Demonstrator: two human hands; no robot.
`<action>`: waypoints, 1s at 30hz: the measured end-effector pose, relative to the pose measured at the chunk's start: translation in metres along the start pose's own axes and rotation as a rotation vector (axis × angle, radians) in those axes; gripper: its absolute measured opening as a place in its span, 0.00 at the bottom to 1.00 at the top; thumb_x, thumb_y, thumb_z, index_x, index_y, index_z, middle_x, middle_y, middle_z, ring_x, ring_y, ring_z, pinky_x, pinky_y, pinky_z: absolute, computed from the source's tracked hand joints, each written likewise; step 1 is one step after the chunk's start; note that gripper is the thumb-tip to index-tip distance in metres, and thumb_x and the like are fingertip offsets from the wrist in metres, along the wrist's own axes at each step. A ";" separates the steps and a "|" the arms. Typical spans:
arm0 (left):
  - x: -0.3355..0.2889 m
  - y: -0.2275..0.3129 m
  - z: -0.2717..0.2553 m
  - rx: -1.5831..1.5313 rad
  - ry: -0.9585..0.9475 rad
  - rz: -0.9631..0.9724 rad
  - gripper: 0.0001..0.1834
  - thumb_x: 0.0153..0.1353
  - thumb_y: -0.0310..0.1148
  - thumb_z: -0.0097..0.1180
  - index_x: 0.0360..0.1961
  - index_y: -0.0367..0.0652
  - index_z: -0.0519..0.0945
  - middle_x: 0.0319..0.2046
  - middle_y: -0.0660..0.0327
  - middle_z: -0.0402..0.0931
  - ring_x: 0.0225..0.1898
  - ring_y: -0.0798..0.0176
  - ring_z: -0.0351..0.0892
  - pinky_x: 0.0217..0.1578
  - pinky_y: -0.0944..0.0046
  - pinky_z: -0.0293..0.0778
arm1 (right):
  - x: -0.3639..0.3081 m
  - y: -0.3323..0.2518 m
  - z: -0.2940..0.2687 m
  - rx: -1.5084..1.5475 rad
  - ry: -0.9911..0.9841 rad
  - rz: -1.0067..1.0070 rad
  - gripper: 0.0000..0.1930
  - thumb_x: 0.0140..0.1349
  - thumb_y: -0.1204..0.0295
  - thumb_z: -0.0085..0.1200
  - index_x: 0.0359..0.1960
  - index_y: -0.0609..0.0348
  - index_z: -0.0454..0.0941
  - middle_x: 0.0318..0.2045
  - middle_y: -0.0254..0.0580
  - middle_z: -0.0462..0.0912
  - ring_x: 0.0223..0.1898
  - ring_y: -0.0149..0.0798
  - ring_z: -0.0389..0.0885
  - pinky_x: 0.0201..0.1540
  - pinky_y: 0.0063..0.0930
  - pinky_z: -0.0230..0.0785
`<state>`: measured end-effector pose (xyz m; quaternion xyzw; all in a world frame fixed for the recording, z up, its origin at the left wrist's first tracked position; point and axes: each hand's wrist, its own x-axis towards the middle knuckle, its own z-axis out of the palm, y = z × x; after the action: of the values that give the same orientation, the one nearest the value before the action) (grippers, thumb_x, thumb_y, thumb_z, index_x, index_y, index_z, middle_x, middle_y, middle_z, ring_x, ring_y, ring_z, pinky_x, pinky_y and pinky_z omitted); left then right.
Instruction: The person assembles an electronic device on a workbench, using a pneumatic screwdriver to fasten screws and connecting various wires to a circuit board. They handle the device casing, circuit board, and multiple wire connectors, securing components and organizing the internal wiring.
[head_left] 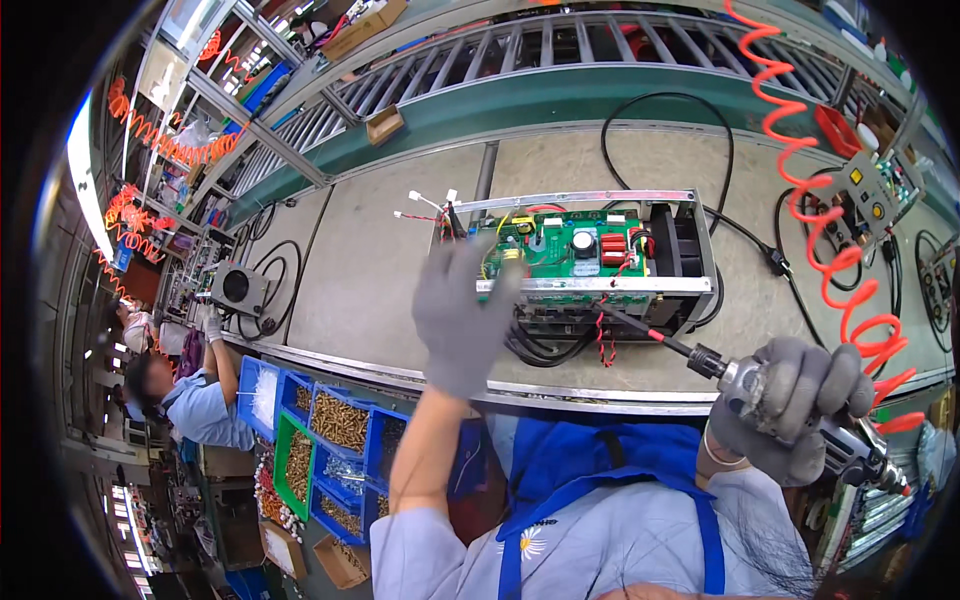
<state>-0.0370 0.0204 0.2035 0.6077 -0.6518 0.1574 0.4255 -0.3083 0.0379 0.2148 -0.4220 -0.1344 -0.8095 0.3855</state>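
Note:
A metal-framed electronics unit lies on the bench, its green circuit board exposed, with a black fan at the right end. My left hand, in a grey glove, is at the unit's near left corner, fingers apart and nothing visible in them. My right hand, also gloved, is wrapped round an air screwdriver. Its long bit points left at the unit's near side, by thin red wires; whether the tip touches is unclear. White connectors stick out beyond the left end.
An orange coiled air hose hangs on the right. Blue bins and a green bin of small fasteners sit at lower left. Black cable loops behind the unit. A roller conveyor runs beyond. Another person works at far left.

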 end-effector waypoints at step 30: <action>-0.077 -0.062 0.020 -0.699 0.233 -0.721 0.18 0.64 0.35 0.59 0.19 0.36 0.75 0.12 0.63 0.65 0.17 0.74 0.62 0.19 0.65 0.61 | -0.002 0.167 0.091 0.022 -0.417 0.532 0.27 0.57 0.69 0.62 0.58 0.54 0.67 0.39 0.41 0.75 0.30 0.35 0.78 0.37 0.42 0.77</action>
<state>0.0056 0.0438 0.1149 0.5936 -0.3627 -0.1599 0.7004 -0.1320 -0.0227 0.2511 -0.5946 -0.1043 -0.5753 0.5520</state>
